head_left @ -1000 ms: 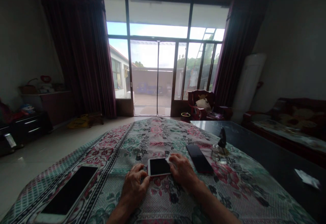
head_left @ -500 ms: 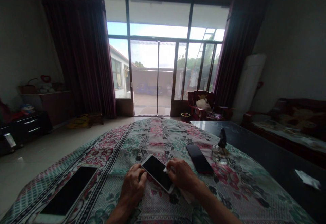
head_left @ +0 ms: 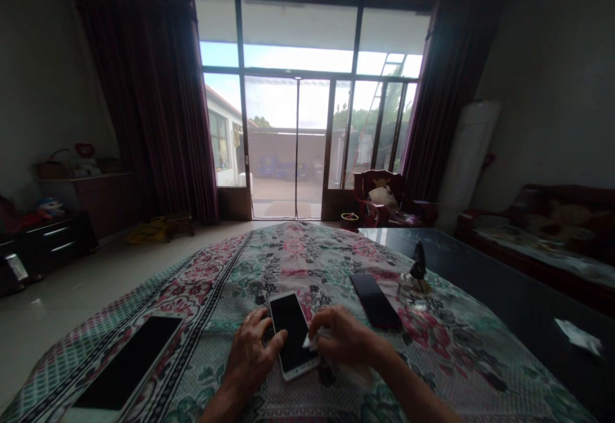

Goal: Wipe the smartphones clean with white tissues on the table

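Note:
A white-framed phone [head_left: 289, 320] with a dark screen lies on the flowered tablecloth between my hands. My left hand [head_left: 252, 349] rests at its left edge, fingers apart, the thumb reaching over the screen. My right hand [head_left: 343, 336] has its fingers pinched round a white cloth or tissue [head_left: 309, 342] at the phone's right side. Part of the white material hangs blurred below that hand. Right of it lies a dark phone [head_left: 375, 301]. A larger white-framed phone [head_left: 129, 362] is at the left.
A clear bottle [head_left: 416, 287] with a black spray top stands on the tablecloth [head_left: 288, 250] at the right. Beyond it a dark tabletop [head_left: 504, 288] holds a white packet [head_left: 578, 336]. A wooden chair [head_left: 379, 195] stands near the glass doors.
The middle phone has turned more upright and shifted slightly toward me. My left thumb has moved over its screen. My right hand with the white material has moved a little lower.

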`<state>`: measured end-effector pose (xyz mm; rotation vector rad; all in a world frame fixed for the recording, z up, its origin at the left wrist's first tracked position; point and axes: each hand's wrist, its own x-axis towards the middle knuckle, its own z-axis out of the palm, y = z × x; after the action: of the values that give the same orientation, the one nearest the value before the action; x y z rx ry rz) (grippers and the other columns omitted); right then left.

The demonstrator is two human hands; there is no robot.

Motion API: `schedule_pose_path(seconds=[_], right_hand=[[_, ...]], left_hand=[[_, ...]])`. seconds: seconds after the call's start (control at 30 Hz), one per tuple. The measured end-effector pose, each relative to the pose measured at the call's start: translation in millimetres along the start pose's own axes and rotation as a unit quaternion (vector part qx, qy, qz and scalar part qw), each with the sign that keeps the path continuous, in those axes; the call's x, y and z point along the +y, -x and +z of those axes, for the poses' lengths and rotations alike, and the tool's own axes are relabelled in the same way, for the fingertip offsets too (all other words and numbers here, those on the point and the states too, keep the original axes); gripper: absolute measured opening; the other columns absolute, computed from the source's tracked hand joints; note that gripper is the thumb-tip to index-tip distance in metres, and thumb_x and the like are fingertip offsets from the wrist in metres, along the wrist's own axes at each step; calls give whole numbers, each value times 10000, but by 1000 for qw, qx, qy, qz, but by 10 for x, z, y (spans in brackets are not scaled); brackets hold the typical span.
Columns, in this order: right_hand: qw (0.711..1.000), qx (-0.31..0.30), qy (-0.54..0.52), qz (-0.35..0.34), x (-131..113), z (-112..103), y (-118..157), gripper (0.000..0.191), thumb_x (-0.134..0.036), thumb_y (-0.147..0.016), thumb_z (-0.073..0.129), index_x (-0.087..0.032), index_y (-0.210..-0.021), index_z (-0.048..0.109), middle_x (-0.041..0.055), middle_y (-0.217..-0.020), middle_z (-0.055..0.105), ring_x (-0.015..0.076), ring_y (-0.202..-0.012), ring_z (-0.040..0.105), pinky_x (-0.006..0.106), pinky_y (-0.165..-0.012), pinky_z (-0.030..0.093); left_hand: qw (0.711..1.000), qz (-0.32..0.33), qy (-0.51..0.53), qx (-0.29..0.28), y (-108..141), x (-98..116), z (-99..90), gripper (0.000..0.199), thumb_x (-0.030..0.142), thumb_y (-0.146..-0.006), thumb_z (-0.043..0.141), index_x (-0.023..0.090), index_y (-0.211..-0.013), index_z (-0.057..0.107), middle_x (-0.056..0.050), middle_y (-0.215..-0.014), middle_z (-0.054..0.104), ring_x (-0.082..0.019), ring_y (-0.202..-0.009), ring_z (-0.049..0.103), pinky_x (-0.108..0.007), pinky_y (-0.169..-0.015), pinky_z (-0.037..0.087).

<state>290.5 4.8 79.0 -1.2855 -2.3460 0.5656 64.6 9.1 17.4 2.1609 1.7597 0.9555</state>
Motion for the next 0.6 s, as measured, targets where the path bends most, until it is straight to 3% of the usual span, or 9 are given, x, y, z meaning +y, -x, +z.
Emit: schedule_pose_path(seconds=[0.3, 0.47, 0.53, 0.6], right_hand=[[985, -106, -131, 24, 65, -89, -10, 322, -146, -634, 525, -223, -847, 754, -40, -798, 715, 134, -750, 620, 173, -645, 418], [948, -193, -250, 46, 91, -71, -4, 351, -155, -619, 548, -214, -898, 753, -32, -780, 703, 115, -665, 590, 180, -605, 419], [941, -184, -280, 56, 96, -65, -19, 347, -158, -625, 544, -206, -900, 751, -31, -732, 688, 104, -614, 567, 184, -578, 412], [954, -97, -277, 61, 101, -59, -51, 309, -168, -656, 533, -198, -882, 743, -27, -707, 680, 104, -603, 564, 192, -579, 415]], left_hand=[[999, -3, -28, -29, -1, -26, 21, 558, 485, -788, 535, 115, -1199, 617, -138, -1368, 535, -300, -1316, 425, -466, -1104, 338], [999, -4, -32, -41, 7, -20, 6, 549, 484, -793, 521, 124, -1194, 626, -132, -1383, 527, -299, -1334, 404, -462, -1109, 326], [998, -5, -36, -48, 11, -4, -13, 550, 492, -793, 517, 134, -1195, 626, -126, -1393, 520, -299, -1343, 393, -457, -1113, 317], [998, -14, -42, -55, 19, 34, -38, 605, 513, -789, 509, 125, -1246, 586, -129, -1410, 501, -296, -1353, 379, -443, -1117, 308]])
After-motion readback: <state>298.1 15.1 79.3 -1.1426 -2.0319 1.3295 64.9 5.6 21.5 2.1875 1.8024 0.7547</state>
